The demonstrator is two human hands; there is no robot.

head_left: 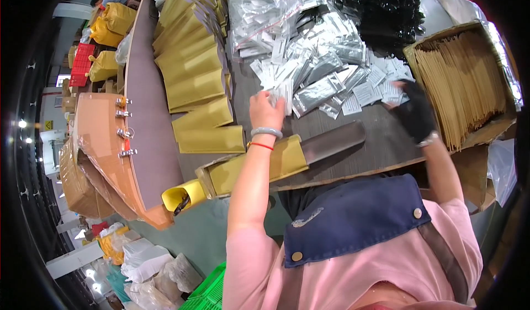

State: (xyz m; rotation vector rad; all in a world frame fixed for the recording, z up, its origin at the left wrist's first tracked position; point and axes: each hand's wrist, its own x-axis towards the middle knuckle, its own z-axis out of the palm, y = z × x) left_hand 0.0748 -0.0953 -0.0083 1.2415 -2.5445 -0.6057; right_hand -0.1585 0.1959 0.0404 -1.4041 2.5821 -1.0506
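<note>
My left hand (pixel 266 111), with a grey bangle and a red string at the wrist, closes its fingers on white printed slips (pixel 285 96) at the pile's near left edge. To the right, my right hand (pixel 413 111) wears a black fingerless glove and is slightly blurred. Its thumb and fingers are apart beside loose white slips (pixel 366 94). Between the hands lie many flat silver packets (pixel 319 94). Below my left forearm, a gold padded envelope (pixel 284 158) lies around a long dark flat piece (pixel 335 142) near the table's front edge.
Gold envelopes (pixel 193 78) overlap in a long row at left. A clear bag (pixel 262 12) and shiny black packets (pixel 381 12) lie at the back. An open carton (pixel 425 97) of brown envelopes stands at right. A yellow holder (pixel 193 192) juts past the front edge.
</note>
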